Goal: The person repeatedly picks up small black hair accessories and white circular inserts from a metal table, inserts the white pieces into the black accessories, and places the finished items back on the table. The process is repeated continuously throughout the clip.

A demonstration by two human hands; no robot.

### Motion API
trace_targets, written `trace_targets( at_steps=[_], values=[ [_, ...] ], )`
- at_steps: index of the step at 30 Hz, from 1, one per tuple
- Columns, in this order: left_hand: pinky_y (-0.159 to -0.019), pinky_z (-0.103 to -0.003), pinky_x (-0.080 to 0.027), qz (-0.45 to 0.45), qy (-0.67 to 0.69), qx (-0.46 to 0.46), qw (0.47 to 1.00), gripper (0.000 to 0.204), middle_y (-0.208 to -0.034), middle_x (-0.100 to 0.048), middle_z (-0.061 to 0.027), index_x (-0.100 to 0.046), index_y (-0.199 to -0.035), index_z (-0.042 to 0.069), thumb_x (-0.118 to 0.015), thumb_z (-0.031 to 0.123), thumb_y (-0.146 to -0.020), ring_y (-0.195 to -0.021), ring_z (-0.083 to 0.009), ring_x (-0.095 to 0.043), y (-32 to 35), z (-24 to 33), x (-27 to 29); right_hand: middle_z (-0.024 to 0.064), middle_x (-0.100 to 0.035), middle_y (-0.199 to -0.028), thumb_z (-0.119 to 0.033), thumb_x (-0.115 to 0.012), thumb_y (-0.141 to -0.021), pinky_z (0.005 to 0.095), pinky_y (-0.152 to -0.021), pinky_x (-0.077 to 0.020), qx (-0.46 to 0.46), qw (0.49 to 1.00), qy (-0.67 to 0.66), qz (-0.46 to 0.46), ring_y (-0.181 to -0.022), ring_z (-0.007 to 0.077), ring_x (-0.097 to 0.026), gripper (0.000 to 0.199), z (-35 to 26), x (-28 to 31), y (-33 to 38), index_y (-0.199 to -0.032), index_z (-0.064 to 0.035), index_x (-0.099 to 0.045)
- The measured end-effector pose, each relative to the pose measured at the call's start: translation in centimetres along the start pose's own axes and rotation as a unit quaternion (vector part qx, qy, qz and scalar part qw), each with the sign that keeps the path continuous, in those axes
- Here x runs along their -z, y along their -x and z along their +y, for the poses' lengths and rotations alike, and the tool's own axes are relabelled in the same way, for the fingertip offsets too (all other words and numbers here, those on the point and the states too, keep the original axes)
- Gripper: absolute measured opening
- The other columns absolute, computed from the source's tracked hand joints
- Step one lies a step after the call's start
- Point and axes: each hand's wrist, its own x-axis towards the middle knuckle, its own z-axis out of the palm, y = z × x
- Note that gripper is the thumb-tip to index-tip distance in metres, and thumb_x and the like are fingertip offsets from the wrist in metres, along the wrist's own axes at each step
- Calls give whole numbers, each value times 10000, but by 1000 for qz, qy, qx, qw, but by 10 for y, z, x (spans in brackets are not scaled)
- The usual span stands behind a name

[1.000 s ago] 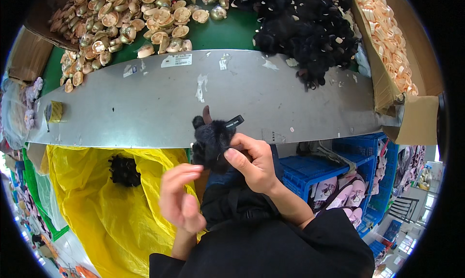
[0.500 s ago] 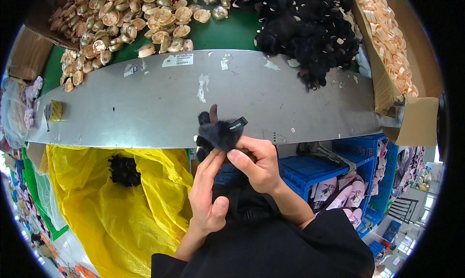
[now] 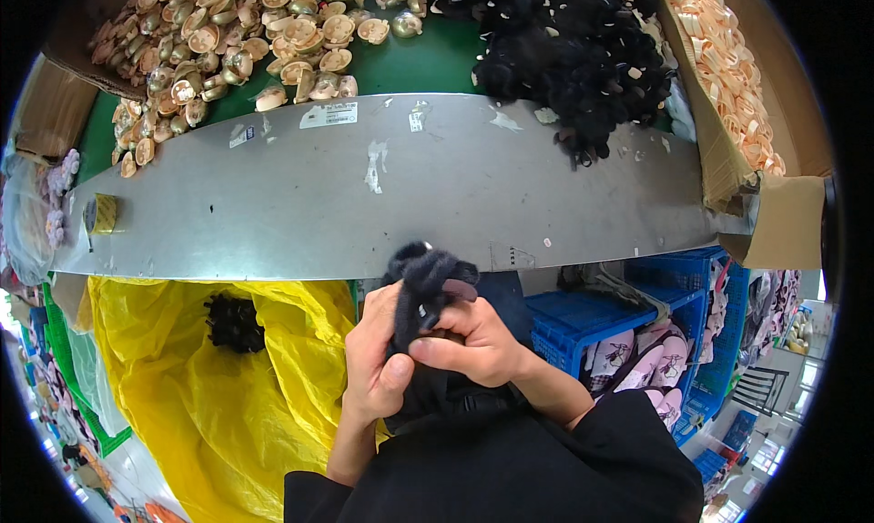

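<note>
Both hands meet just below the near edge of the grey table (image 3: 300, 204), closed together around a small black fuzzy piece (image 3: 426, 282). The left hand (image 3: 375, 359) wraps it from the left, its thumb pressed against the lower part, so its grip is tight on the piece. The right hand (image 3: 473, 341) clasps it from the right, fingers curled over the front, its grip likewise closed on the same piece; the two hands touch each other. The top of the piece pokes up above the fingers, in front of the table edge.

Below the table to the left a yellow plastic bag (image 3: 218, 405) hangs open with a clump of black fuzz (image 3: 233, 323) lying in it. Blue crates (image 3: 628, 323) stand to the right. On the far side of the table lie a heap of tan shell-shaped parts (image 3: 228, 50) and a pile of black fuzzy pieces (image 3: 583, 50). A roll of tape (image 3: 102, 213) sits at the table's left end.
</note>
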Motion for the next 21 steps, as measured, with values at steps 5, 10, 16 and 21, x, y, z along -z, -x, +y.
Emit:
trace_targets(
  at_steps=[5, 10, 16, 21],
  values=[
    [-955, -384, -434, 2, -8, -5, 1000, 821, -1123, -627, -206, -576, -1250, -117, -520, 630, -913, -1081, -329, -590, -4, 5, 3, 32, -490, -718, -267, -521, -1004, 256, -543, -383, -145, 908, -392, -18, -587, 114, -438, 289, -10, 5, 7, -898, -3, -568],
    [-1035, -291, -420, 117, 220, 84, 965, 688, -1222, -610, -83, -452, -1387, -65, -778, -30, -782, -1168, -149, -559, 2, 7, -10, 36, -447, -844, -478, -453, -1001, 259, -554, -422, 6, 805, -578, 137, -687, 136, -450, 400, -3, -2, -3, -1045, -80, -474],
    [-870, -233, -483, 253, 247, 119, 928, 198, -1013, -662, -17, -623, -1045, 8, -738, 78, -900, -903, -83, -606, -8, 6, -14, 100, -491, -1115, -213, -589, -924, 323, -743, -579, -76, 837, -509, 188, -1029, 187, -549, 383, 1, -9, -1, -1257, -98, -440],
    [-1019, -362, -493, 240, 373, 121, 888, 482, -1383, -563, -138, -528, -1335, -37, -608, 262, -965, -1177, -233, -618, -12, 7, -14, 99, -506, -1096, -62, -546, -900, 356, -802, -622, -67, 904, -389, 163, -1022, 196, -574, 402, 4, -12, -1, -1287, -76, -439]
  ],
)
